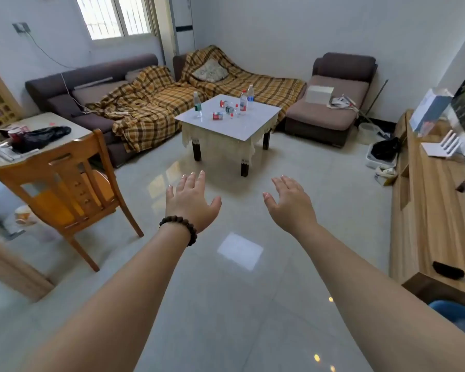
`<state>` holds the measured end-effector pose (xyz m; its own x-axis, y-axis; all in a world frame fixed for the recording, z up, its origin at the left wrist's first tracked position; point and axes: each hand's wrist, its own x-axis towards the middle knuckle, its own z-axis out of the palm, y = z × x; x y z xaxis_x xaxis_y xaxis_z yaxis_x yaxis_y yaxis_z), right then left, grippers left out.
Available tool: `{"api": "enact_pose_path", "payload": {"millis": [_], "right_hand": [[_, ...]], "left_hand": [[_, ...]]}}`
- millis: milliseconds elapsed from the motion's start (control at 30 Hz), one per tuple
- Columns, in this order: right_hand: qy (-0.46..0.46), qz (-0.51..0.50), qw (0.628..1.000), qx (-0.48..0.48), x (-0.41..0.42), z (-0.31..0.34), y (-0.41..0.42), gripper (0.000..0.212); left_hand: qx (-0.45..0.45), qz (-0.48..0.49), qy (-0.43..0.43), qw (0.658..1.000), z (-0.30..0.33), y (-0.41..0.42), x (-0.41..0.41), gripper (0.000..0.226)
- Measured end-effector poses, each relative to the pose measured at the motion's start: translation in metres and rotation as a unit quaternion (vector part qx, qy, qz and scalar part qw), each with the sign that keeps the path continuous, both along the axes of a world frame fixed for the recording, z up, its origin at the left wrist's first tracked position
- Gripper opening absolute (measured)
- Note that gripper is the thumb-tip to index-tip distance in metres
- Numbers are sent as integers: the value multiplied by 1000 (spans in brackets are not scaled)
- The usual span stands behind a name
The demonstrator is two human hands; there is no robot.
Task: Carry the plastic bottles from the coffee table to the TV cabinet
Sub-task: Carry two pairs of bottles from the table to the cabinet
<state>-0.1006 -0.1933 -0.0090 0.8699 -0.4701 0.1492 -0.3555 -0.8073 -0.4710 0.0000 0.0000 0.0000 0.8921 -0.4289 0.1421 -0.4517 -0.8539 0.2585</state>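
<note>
While both hands, left hand [191, 200] and right hand [290, 202], hang empty with fingers spread, the bottles [243, 100] sit on the far counter [234, 124]; grabbing several at once could topple some, I'd guess.

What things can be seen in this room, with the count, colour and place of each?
plastic bottles: three upright, others lying, clear, on the coffee table
coffee table: one, white top, room centre
sofa: one, brown, under a plaid cover, far wall
armchair: one, brown, far right
TV cabinet: one, wooden, right wall
chair: one, wooden, left
left hand: open, empty, beaded bracelet on the wrist
right hand: open, empty
</note>
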Motion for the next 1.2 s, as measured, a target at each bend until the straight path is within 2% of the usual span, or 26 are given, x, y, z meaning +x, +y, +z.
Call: {"api": "enact_pose_path", "payload": {"millis": [300,567,867,1200], "right_hand": [[36,21,999,19,4,-34,-31,57],[51,32,998,22,65,-51,-66,57],[78,24,996,26,218,-87,-113,57],[95,32,994,43,431,-79,-143,57]], "left_hand": [[33,26,27,999,-39,-25,-2,72],[44,54,41,997,-55,-46,55,72],[50,55,62,995,-86,-87,209,71],[56,60,104,991,-81,-127,416,72]]}}
